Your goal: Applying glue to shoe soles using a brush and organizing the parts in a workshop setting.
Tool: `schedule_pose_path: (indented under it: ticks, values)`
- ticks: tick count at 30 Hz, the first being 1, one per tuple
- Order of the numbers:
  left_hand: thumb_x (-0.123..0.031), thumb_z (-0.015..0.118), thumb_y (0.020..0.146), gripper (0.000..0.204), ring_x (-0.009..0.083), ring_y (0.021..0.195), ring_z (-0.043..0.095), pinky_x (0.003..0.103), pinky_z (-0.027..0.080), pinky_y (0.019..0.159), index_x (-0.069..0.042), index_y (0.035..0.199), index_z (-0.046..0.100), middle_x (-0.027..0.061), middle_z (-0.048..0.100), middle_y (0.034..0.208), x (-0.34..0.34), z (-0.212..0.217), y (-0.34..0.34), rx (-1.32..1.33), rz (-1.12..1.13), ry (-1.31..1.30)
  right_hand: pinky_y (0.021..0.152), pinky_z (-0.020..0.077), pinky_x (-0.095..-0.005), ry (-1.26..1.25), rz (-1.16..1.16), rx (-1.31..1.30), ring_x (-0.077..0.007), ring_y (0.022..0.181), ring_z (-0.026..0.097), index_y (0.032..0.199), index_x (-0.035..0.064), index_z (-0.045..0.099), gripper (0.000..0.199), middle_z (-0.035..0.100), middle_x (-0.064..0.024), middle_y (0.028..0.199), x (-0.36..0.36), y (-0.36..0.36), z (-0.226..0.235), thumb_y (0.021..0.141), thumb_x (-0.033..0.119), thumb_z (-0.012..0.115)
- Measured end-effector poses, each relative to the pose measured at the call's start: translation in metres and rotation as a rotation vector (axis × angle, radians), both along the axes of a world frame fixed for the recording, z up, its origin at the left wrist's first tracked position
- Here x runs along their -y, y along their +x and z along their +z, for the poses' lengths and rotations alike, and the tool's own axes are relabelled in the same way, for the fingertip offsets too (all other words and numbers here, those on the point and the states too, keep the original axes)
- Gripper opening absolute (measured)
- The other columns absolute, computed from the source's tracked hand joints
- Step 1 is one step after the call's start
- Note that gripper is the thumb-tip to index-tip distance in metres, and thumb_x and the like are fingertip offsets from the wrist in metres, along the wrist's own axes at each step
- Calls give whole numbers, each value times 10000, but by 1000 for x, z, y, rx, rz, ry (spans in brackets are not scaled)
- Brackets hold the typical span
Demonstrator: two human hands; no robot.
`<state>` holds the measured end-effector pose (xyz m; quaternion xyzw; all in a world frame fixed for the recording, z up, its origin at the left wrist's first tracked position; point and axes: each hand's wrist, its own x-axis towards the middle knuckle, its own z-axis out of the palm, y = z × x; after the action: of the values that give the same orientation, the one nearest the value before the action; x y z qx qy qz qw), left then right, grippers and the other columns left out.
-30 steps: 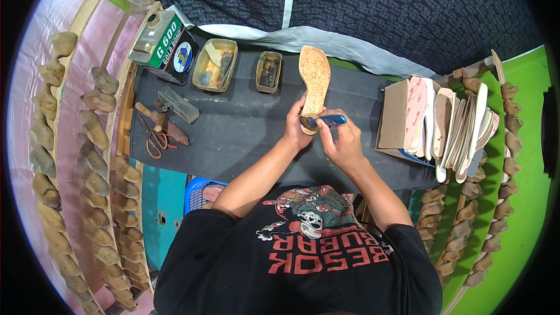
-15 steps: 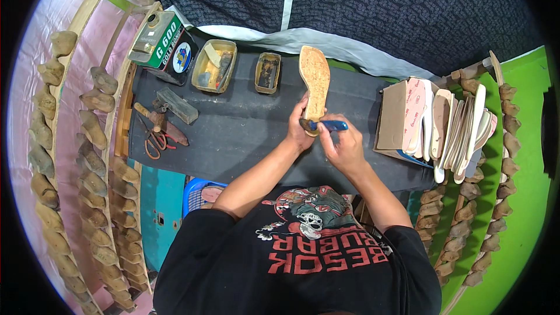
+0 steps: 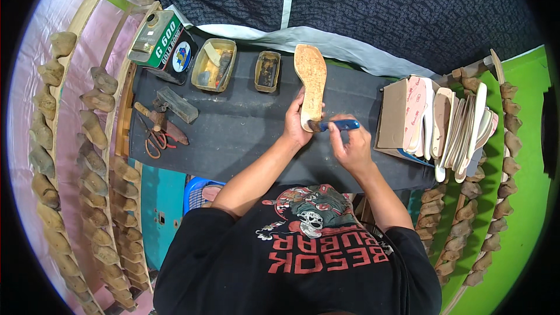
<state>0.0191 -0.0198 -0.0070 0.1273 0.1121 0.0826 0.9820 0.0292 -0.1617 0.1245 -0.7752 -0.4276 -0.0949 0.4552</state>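
My left hand (image 3: 296, 123) grips a tan, cork-coloured shoe insole (image 3: 311, 73) near its heel, with the wide toe end pointing away from me. A brush with a blue handle (image 3: 345, 124) is pinched between the fingers of my right hand (image 3: 352, 146). Its dark tip rests against the insole's pale heel end, just beside my left fingers. Part of the left fingers is hidden behind the insole.
On the dark-covered table (image 3: 233, 134) stand a large tin can (image 3: 160, 46) and two small trays (image 3: 214, 65), (image 3: 268, 72). A hammer (image 3: 154, 115), scissors (image 3: 153, 143) and a grey block (image 3: 177, 105) lie left. At right, a box (image 3: 392, 118) holds several insoles (image 3: 458, 131). Racks of shoe lasts (image 3: 93, 184) flank me.
The insole has shifted slightly left and tilted a little. My right hand and the brush have moved a bit to the right and nearer to me, with the tip still at the heel.
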Motion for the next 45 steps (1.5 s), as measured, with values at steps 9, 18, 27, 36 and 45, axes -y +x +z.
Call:
schedule_pose_path:
  ticks: [9, 18, 27, 36, 45]
  values:
    - [-274, 462, 1034, 527, 180, 1081, 637, 362, 545, 891, -141, 1542, 412, 31, 611, 1352, 8, 7, -4, -12, 13, 34, 729, 536, -424, -32, -3, 21, -356, 816, 660, 1014, -28, 612, 161, 671, -171, 941, 2, 8, 2, 874, -29, 691]
    - [-325, 514, 1017, 505, 235, 971, 671, 390, 572, 779, -168, 1493, 451, 51, 650, 1225, -13, -7, -34, 0, -42, 61, 749, 557, -367, 35, -97, -32, -303, 837, 705, 1078, -17, 653, 160, 707, -170, 988, -4, 21, -3, 937, 43, 700]
    - [-344, 519, 1025, 529, 252, 997, 583, 427, 519, 767, -262, 1529, 382, 36, 603, 1280, -30, -40, -147, 24, -201, -60, 868, 541, -348, 135, -92, -337, -256, 975, 720, 1143, 2, 685, 220, 731, -168, 1093, -55, 41, -22, 939, 85, 703]
    - [-371, 569, 1001, 531, 246, 984, 563, 407, 473, 728, -317, 1508, 424, 4, 612, 1283, -50, -50, -202, -26, 41, -97, 913, 524, -365, 29, 80, -399, -300, 1028, 706, 1147, 11, 687, 230, 719, -181, 1109, -115, 42, -99, 954, 136, 671]
    - [-333, 567, 997, 580, 238, 961, 579, 395, 477, 723, -300, 1543, 374, 9, 601, 1305, -57, -42, -194, 49, 89, -93, 888, 514, -417, -110, 47, -276, -370, 994, 669, 1171, 24, 657, 265, 678, -192, 1081, -150, 44, -129, 949, 166, 676]
